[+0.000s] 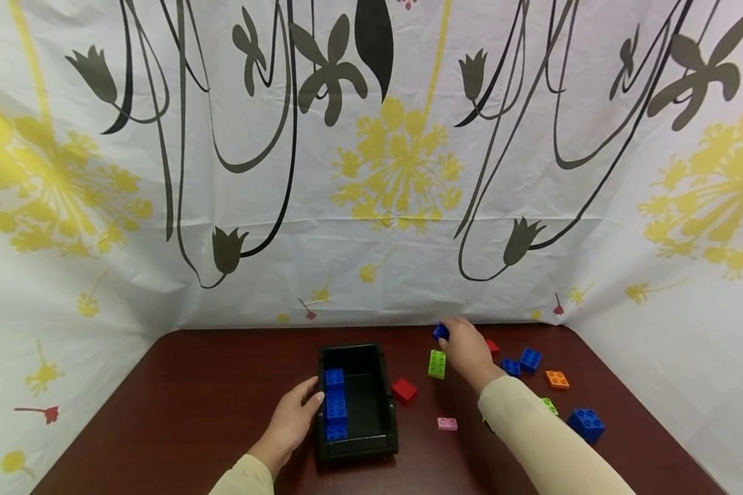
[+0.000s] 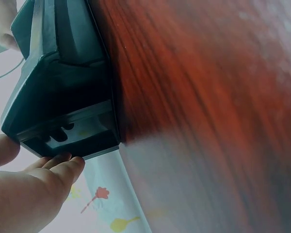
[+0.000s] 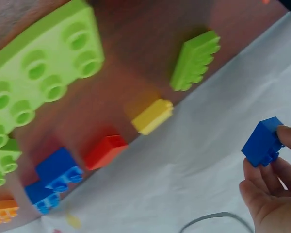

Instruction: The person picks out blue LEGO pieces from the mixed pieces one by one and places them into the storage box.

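Black tray (image 1: 359, 450) taken as landmark, set on the dark red-brown tabletop (image 1: 235, 371). A row of blue bricks (image 1: 336, 407) is lined up inside it, along the left wall. That same wall is held by the left hand (image 1: 289, 421), thumb laid at the rim and fingers placed against the outside. Beyond the tray's far end and to its right, a single blue brick (image 3: 262, 143) is pinched by the right hand (image 3: 279, 187); the grip is closed to the brick's width, thumb set against one side and fingertips against the other. Just beside the tray's right wall, a red brick (image 1: 404, 391) is found. Farther right of the tray, a lime-green brick (image 1: 436, 364) is noted towards its far end and a pink brick (image 1: 447, 424) towards its near end. Well apart from the tray on the right, two blue bricks (image 1: 530, 359) are seen close together, with an orange brick (image 1: 556, 379) near them and a larger blue brick (image 1: 586, 425) nearer the front. On that side a second red brick (image 1: 492, 346) is partly covered by the right hand, and another lime-green piece (image 1: 550, 405) by the right sleeve (image 1: 532, 433). Behind the tray, a patterned cloth (image 1: 408, 275) is hung.
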A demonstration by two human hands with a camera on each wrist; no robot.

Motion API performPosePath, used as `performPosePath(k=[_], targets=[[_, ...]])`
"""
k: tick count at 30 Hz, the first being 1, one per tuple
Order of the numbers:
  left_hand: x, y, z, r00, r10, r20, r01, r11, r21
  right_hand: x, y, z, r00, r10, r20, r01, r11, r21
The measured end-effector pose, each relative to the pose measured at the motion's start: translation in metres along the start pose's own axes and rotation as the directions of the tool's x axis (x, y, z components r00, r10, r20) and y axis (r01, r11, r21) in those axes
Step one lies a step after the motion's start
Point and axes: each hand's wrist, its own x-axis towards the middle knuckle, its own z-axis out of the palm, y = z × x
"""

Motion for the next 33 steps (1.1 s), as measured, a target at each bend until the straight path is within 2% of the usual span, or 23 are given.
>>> performPosePath(k=[6, 10, 17, 24, 29, 33], targets=[[-0.001, 0.000, 0.000, 1.000, 0.014, -0.004, -0.014, 1.000, -0.003, -0.009, -0.023, -0.002, 0.995, -0.095, -0.020, 0.095, 0.995, 0.038], [-0.002, 0.000, 0.000, 1.000, 0.017, -0.003, -0.017, 1.000, -0.008, -0.018, -0.037, -0.001, 0.984, -0.173, -0.042, 0.174, 0.984, 0.046], [-0.002, -0.001, 0.000, 1.000, 0.019, 0.007, -0.019, 0.999, -0.026, -0.032, -0.056, -0.002, 0.968, -0.242, -0.068, 0.248, 0.965, 0.086], [-0.002, 0.000, 0.001, 1.000, 0.021, 0.004, -0.021, 0.999, -0.033, -0.042, -0.072, 0.000, 0.923, -0.368, -0.111, 0.376, 0.925, 0.060], [-0.002, 0.000, 0.001, 1.000, 0.021, 0.008, -0.021, 0.999, -0.042, -0.049, -0.081, 0.001, 0.903, -0.424, -0.068, 0.429, 0.901, 0.073], [-0.003, -0.001, 0.002, 1.000, 0.027, 0.000, -0.027, 0.999, -0.038, -0.054, -0.086, 0.003, 0.879, -0.476, -0.012, 0.475, 0.875, 0.098]])
